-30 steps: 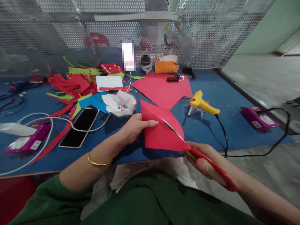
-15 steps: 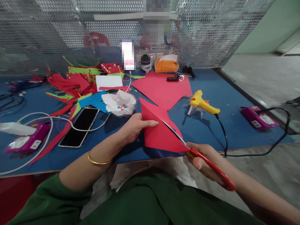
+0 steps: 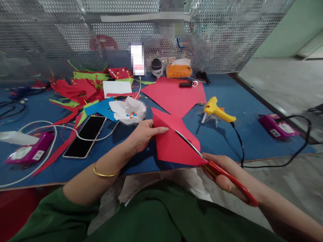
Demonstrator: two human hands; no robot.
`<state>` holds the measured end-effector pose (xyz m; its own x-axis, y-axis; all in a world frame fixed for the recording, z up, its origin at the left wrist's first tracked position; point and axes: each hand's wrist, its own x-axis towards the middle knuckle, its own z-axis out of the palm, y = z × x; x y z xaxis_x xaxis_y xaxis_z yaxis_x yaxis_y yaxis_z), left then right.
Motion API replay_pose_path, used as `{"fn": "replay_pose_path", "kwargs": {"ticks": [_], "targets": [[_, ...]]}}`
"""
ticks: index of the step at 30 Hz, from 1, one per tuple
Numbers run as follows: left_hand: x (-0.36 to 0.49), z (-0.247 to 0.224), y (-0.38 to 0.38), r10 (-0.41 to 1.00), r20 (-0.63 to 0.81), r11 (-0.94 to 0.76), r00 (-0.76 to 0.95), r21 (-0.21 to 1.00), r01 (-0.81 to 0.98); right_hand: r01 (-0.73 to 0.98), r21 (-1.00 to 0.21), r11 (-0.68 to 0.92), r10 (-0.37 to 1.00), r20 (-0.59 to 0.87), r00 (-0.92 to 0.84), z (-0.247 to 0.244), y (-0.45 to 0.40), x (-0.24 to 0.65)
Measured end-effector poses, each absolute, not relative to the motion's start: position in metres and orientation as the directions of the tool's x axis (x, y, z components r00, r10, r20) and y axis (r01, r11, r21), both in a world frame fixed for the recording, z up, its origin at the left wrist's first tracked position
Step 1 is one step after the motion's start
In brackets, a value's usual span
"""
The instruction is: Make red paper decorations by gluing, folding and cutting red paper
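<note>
My left hand [image 3: 146,134] pinches the left edge of a folded red paper [image 3: 171,148], thumb on top and fingers behind. The paper is held up over the front edge of the table. My right hand [image 3: 223,173] is wrapped round the red handles of a pair of scissors [image 3: 228,178]. The blades lie across the paper and point up and left, with the tip short of my left thumb. The scissors look nearly closed. Behind the held piece, a larger red sheet [image 3: 176,97] lies flat with a black key fob [image 3: 186,84] on it.
A yellow glue gun [image 3: 217,110] lies to the right, near a purple power socket [image 3: 277,126]. On the left are a phone [image 3: 85,137], a white cable, another purple socket [image 3: 34,148] and red and green scraps [image 3: 75,89]. A bowl with white tissue [image 3: 130,111] sits centre-left.
My right hand and the scissors have shifted slightly right and down. The held paper has moved a little to the right, and its upper right edge bulges more.
</note>
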<state>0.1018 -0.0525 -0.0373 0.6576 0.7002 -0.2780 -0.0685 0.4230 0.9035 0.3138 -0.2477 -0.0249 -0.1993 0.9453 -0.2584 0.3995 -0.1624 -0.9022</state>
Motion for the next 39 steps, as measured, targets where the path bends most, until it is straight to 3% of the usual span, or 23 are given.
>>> {"fn": "replay_pose_path", "kwargs": {"ticks": [23, 39], "targets": [[0.101, -0.042, -0.054, 0.647, -0.254, 0.393, 0.719, 0.919, -0.029, 0.522, -0.826, -0.211, 0.95, -0.298, -0.087, -0.029, -0.24, 0.306], [0.102, -0.041, -0.053, 0.642, -0.296, 0.414, 0.707, 0.91, 0.005, 0.466, -0.86, -0.209, 0.954, -0.283, -0.094, -0.034, -0.239, 0.302]]}}
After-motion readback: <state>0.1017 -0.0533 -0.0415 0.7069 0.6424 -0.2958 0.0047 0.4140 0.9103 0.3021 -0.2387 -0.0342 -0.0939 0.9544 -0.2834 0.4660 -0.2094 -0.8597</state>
